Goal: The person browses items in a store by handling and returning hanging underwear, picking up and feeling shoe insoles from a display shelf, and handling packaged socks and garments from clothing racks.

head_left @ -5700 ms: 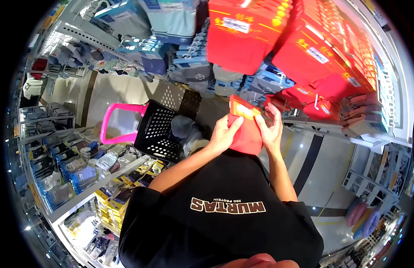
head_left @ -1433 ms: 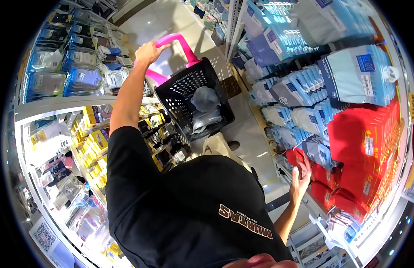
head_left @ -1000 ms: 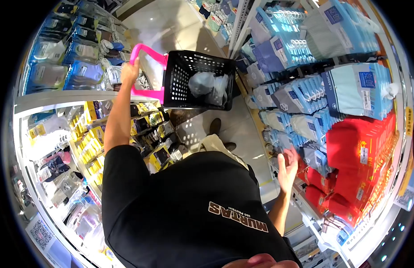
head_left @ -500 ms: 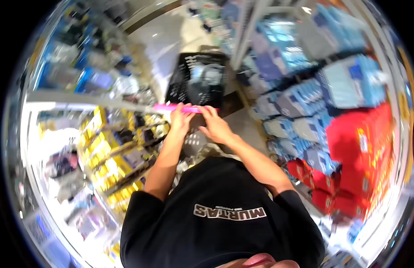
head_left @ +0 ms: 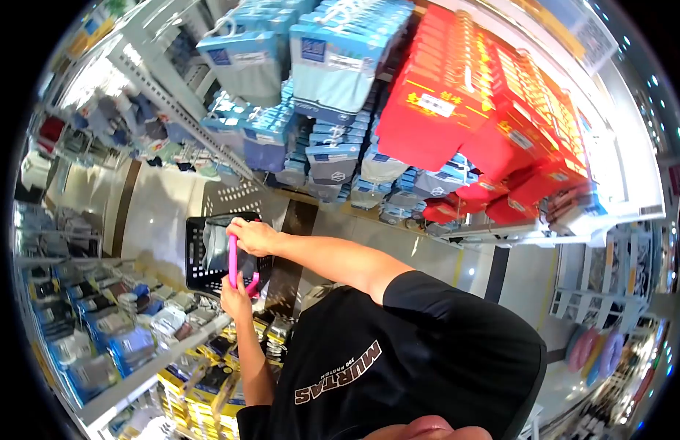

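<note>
A black perforated shopping basket [head_left: 195, 253] stands on the floor ahead of me, with grey and dark items [head_left: 215, 246] inside it. Its pink handle [head_left: 233, 258] runs across between my two hands. My right hand [head_left: 253, 237] curls over the far end of this bar. At the near end, my left hand [head_left: 236, 297] is closed around it, thumb showing along the side. Part of the basket is hidden behind my hands and the handle.
Blue-carded packs [head_left: 333, 62] and red packs [head_left: 435, 103] hang on the rack ahead and to the right. Left of me, a low shelf [head_left: 120, 389] bears packaged goods, with yellow packs [head_left: 200, 385] nearer my body. Tiled floor [head_left: 347, 246] runs between the racks.
My view has turned right, so the red and blue packs now fill the upper middle. Basket, handle and hands appear further left, with the handle lengthwise in view. Both hands stay on it.
</note>
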`<state>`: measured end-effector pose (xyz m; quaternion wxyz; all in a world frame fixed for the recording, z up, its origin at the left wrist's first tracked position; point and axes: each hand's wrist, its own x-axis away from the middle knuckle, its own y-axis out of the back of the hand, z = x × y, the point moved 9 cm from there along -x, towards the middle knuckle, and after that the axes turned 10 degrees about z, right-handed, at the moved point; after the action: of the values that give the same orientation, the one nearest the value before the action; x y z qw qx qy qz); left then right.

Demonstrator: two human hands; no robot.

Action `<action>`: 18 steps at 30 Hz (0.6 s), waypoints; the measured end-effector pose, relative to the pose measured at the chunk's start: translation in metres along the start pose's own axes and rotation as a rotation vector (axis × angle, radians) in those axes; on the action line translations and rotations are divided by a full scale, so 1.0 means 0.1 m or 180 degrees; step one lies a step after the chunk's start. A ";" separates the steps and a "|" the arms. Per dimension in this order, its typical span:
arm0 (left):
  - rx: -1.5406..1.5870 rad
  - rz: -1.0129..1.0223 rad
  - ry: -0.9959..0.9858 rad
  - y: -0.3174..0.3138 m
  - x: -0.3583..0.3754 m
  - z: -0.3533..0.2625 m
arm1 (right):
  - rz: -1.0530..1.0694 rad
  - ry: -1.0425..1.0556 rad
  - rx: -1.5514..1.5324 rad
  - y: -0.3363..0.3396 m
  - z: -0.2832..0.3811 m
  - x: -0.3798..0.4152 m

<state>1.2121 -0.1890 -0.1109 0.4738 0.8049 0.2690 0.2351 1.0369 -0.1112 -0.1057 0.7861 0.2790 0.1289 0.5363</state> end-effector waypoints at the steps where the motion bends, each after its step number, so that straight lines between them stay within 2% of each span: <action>1: 0.0141 0.0001 -0.0046 0.02 0.03 -0.07 | 0.0035 0.0063 0.0003 0.04 0.00 0.03; 4: -0.0009 -0.0205 -0.0242 0.01 0.05 -0.08 | 0.0078 0.0154 -0.0004 0.08 0.01 0.10; 6: 0.0048 -0.0162 -0.0144 0.01 0.07 -0.04 | 0.0249 0.0100 0.0017 0.03 0.01 0.17; 8: 0.0033 -0.0050 -0.0079 0.03 0.08 -0.01 | 0.0082 0.0137 0.0117 0.04 0.04 0.30; 12: 0.0283 0.0119 0.0057 0.03 0.03 0.12 | -0.0139 0.0116 -0.0397 0.33 0.01 0.86; 14: 0.0274 0.0185 0.0081 0.06 0.04 0.09 | -0.0295 0.0181 -0.0536 0.63 -0.10 1.34; 16: 0.0341 0.0283 -0.0056 0.06 0.02 0.06 | -0.0598 -0.0077 -0.0219 1.20 -0.05 2.01; 17: 0.0282 0.0630 0.0293 0.03 0.00 0.09 | -0.0839 -0.0228 -0.0138 1.49 -0.03 2.35; 18: 0.0235 0.0253 -0.0074 0.14 -0.01 -0.07 | -0.1106 -0.0579 -0.0364 1.83 -0.01 2.73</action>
<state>1.2097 -0.1910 -0.0953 0.4372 0.8345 0.2398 0.2342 1.0027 0.1882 0.0256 0.8898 0.2547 0.0728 0.3717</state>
